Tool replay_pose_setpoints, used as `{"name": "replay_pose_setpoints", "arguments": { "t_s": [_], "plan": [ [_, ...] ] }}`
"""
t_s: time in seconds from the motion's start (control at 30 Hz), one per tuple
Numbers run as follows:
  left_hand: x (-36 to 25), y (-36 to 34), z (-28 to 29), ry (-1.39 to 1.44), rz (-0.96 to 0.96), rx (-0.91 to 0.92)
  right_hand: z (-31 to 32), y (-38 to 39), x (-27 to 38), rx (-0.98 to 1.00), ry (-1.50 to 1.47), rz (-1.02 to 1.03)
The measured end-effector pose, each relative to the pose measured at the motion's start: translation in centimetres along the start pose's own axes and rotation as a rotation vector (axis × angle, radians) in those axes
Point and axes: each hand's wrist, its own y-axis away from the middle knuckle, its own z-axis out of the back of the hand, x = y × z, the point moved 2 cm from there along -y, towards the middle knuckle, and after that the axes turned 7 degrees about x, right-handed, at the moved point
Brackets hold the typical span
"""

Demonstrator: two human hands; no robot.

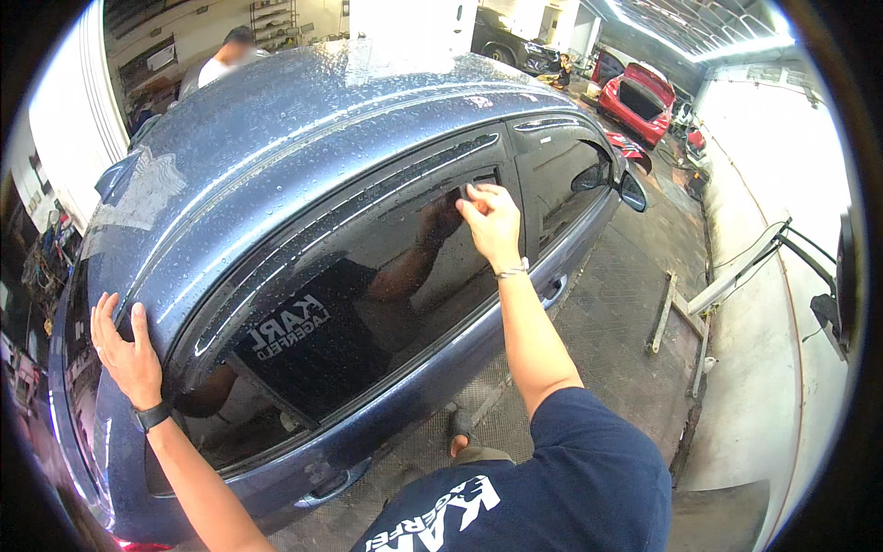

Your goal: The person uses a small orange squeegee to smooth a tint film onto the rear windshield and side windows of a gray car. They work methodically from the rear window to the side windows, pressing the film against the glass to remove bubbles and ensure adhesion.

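Note:
A wet blue car (267,138) stands in front of me, beaded with water drops. My left hand (127,354) lies with fingers apart on the body beside the rear window, a dark band on its wrist. At the upper front corner of the dark rear door window (368,285), my right hand (492,221) is closed in a pinch. Whatever its fingertips may hold is too small to make out. The glass mirrors my arm and shirt. Above it runs a dark rain visor (405,170).
Ahead are the front door window (561,175) and side mirror (633,190). A metal stand (681,308) is by the white wall (773,368) at right. A red car (639,103) with its trunk raised stands farther off. Another person (225,63) is beyond the roof.

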Motion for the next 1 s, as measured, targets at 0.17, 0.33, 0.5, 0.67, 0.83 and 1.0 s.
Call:
{"name": "replay_pose_setpoints", "arguments": {
  "t_s": [0.17, 0.33, 0.5, 0.67, 0.83, 1.0],
  "plan": [
    [-0.4, -0.1, 0.3, 0.021, 0.027, 0.006, 0.5, 6.7, -2.2, 0.025, -0.011, -0.104],
    [-0.6, -0.2, 0.2, 0.036, 0.043, 0.028, -0.4, 1.9, 0.9, -0.001, 0.080, 0.090],
    [-0.4, 0.1, 0.5, 0.018, 0.024, 0.011, -0.8, 2.4, 1.4, 0.022, 0.019, 0.031],
    [-0.9, -0.2, 0.3, 0.033, 0.030, 0.022, 0.0, 9.4, -1.3, 0.067, -0.108, -0.039],
    [-0.3, 0.0, 0.3, 0.021, 0.026, 0.029, -1.6, 3.1, 2.0, 0.036, 0.025, 0.066],
    [-0.5, -0.1, 0.3, 0.034, 0.019, 0.017, -1.7, 4.1, 1.8, 0.014, 0.076, 0.067]
  ]
}}
